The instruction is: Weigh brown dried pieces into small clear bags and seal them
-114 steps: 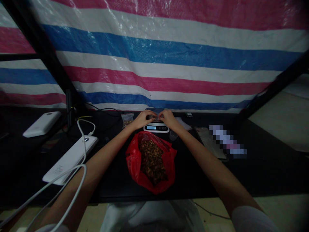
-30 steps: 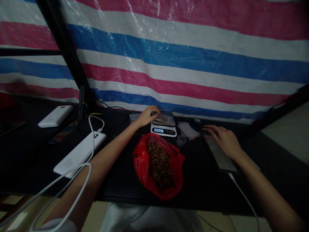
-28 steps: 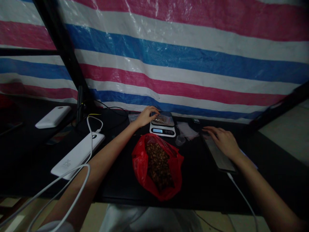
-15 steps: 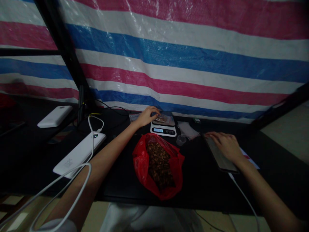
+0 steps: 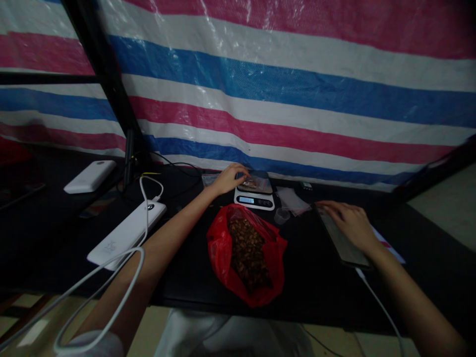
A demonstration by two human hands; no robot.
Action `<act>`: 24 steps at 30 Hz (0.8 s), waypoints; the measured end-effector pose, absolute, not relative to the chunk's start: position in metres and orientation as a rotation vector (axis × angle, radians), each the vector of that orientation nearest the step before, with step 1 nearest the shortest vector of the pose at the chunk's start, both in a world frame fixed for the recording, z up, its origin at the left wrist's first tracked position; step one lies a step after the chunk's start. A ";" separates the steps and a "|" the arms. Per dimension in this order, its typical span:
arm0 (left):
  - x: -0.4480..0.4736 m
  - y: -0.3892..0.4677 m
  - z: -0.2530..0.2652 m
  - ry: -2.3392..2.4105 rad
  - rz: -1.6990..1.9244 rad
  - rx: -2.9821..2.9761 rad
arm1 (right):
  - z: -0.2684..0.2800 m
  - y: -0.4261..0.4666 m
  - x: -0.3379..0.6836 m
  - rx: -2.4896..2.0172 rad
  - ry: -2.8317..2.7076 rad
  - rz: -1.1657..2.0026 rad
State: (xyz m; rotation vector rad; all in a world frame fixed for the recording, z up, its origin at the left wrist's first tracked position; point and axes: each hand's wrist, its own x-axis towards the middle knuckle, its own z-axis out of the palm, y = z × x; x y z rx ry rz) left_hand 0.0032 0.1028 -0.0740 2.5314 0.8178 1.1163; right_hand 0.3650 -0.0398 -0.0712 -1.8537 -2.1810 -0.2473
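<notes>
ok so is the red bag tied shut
No, the red bag gapes open at the top, showing brown pieces inside.

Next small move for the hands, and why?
I'd probably ease the left hand away from the small clear bag: it reaches over the bag's left side, the scale beneath is lit, and any contact could skew a reading.

The left hand (image 5: 231, 179) covers one side of the small bag (image 5: 257, 185) on the scale (image 5: 255, 202), so its grip cannot be told; the display's digits are too small to read. The right hand (image 5: 349, 220) hides part of the flat device (image 5: 345, 247). The picture's left edge cuts off a dim red thing (image 5: 13, 161).
</notes>
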 end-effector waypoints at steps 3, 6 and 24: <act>0.003 0.102 -0.073 0.818 1.099 2.533 | -0.065 -0.039 0.352 -1.800 -2.195 -0.204; 0.003 0.102 -0.072 0.826 1.095 2.537 | -0.059 -0.038 0.335 -1.748 -2.211 -0.199; -0.005 0.108 -0.078 1.176 0.986 2.563 | -0.062 0.048 0.247 -1.785 -1.934 0.291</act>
